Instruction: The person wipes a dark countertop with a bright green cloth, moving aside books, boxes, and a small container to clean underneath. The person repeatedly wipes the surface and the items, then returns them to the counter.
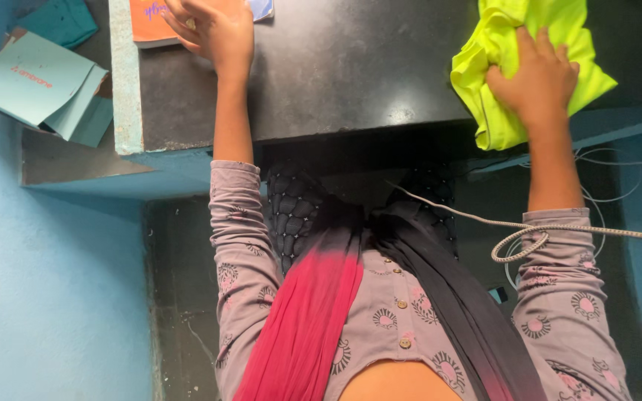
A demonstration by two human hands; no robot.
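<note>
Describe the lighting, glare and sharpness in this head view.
Head view: soft, even light; a pale glare patch on the black counter; deep shadow beneath its edge; yellow cloth vividly bright under the right hand; left hand slightly soft at the top edge.

Flat teal paper packets (39, 82) on the left ledge (stacked, rectangular)
</note>
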